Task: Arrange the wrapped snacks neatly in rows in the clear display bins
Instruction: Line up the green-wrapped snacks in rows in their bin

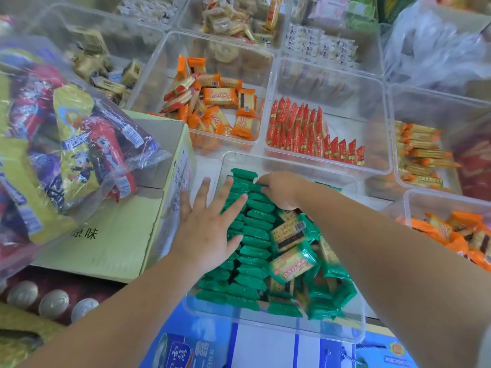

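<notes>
A clear display bin (292,331) in front of me holds green-wrapped cracker packs. Two upright rows of them (252,235) run along its left side, and loose packs (295,261) lie jumbled on the right. My left hand (210,224) lies flat with fingers spread, pressing against the left row. My right hand (281,191) reaches in from the right, its fingers curled over the packs at the far end of the rows.
A cardboard box (117,235) with a plastic bag of snack packs (61,144) stands at the left. Behind are clear bins of orange packs (212,102), red packs (305,134) and yellow-orange packs (422,155). Another orange-pack bin (457,229) sits at the right.
</notes>
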The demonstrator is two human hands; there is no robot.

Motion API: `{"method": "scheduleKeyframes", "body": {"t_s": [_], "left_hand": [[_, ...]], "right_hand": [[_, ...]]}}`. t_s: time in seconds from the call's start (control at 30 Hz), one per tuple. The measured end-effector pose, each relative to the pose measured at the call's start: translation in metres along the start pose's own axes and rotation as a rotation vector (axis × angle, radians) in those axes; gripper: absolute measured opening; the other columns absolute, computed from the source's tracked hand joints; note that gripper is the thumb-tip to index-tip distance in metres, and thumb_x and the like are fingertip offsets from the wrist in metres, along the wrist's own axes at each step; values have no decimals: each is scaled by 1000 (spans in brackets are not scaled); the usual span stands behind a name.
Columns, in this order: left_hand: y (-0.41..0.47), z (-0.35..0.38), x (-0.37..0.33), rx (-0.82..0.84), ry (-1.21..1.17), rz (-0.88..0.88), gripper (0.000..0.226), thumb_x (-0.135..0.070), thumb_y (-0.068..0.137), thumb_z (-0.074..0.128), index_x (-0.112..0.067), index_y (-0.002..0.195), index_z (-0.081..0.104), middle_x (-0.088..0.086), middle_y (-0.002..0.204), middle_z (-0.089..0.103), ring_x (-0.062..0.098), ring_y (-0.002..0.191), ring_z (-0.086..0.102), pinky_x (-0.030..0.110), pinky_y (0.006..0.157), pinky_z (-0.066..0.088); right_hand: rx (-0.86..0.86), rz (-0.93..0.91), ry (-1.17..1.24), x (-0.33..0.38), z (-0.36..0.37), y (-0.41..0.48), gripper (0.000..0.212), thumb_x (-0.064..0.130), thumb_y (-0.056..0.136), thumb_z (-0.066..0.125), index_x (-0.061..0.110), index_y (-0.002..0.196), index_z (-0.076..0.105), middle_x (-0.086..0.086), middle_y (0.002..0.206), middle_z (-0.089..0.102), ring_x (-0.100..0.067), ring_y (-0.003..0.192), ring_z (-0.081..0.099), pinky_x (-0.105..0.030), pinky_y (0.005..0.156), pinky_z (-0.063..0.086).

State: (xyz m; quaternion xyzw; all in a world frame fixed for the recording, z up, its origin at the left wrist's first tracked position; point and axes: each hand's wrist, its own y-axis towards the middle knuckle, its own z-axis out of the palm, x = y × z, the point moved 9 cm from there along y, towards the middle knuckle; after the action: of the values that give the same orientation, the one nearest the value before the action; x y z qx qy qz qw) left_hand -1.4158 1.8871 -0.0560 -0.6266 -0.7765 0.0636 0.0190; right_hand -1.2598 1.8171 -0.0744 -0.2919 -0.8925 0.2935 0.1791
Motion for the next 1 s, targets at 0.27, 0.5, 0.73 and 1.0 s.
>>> {"method": "scheduleKeyframes", "body": {"t_s": [0.27,0.5,0.73,1.0], "left_hand": [[2,4,-6,51,111,50,78,-78,91,26,-42,159,9,0,169,-11,34,150,-26,71,112,-17],[5,11,-2,107,79,12,78,-78,92,26,-42,159,5,-2,168,-19,29,146,-37,68,114,-17],[3,8,-2,107,34,12,77,-76,91,32,-42,157,14,-3,168,-13,29,149,-30,67,119,0],[3,7,-1,113,-11,10,76,-75,91,36,-41,157,17,-4,168,-12,27,150,-30,67,120,5]], "right_hand": [[-340,1,217,-16,-32,-83,41,62,95,44,26,98,64,5,98,67,-20,91,64,-36,80,55],[-263,224,-181,-28,1,-131,59,84,76,47,26,78,60,8,71,58,-13,67,55,-33,59,56],[-397,149,290,-35,-24,-135,25,52,87,65,32,93,51,11,88,62,-11,72,59,-28,58,47],[-686,118,166,-21,-83,-99,23,37,90,70,26,97,52,7,75,61,-12,59,58,-35,52,57]]}}
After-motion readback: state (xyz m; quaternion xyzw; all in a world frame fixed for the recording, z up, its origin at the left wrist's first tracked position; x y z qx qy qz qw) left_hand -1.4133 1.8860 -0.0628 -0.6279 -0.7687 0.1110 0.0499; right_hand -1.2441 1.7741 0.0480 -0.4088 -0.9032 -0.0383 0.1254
